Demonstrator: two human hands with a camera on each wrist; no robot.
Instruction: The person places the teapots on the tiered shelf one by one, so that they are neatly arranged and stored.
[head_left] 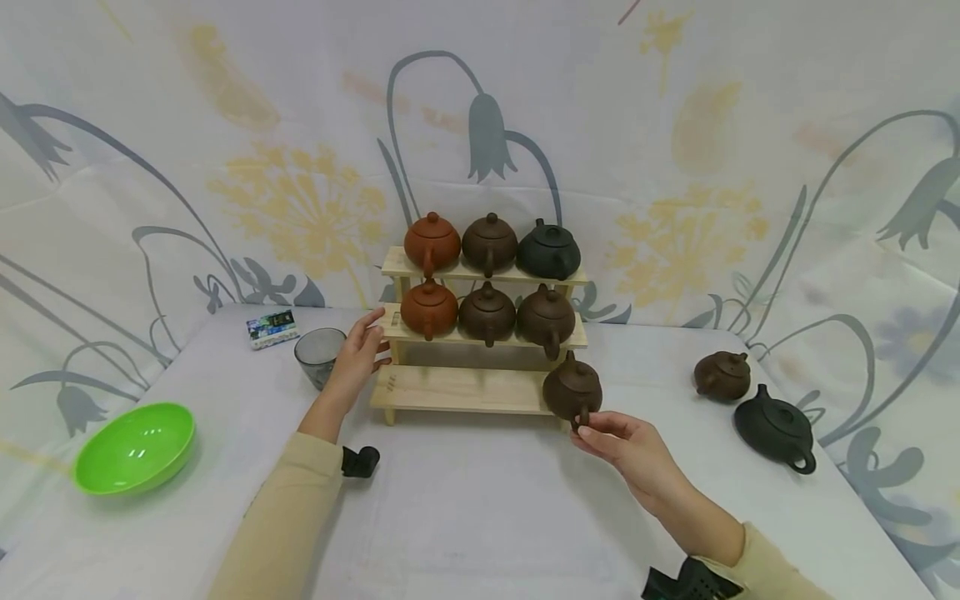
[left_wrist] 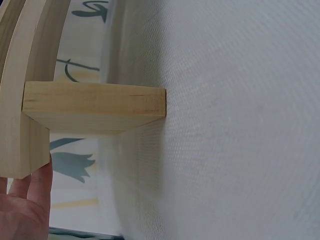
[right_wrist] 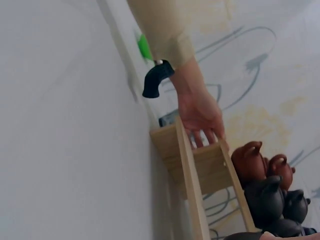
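White cloth (head_left: 465, 517) is covering the table, with a flower-printed curtain (head_left: 300, 75) hanging behind. Through my head camera I am seeing the right hand (head_left: 628, 457) pinching the handle of a brown teapot (head_left: 572, 387) at the lower right of a wooden rack (head_left: 457, 387); I cannot tell whether its base is touching the shelf. The left hand (head_left: 356, 354) is gripping the rack's left end, fingers bending around it. Six other teapots (head_left: 487, 312) are standing on the upper two shelves.

Soft light fills the head view, glinting on the green bowl (head_left: 137, 448); the right wrist view is dimmer.
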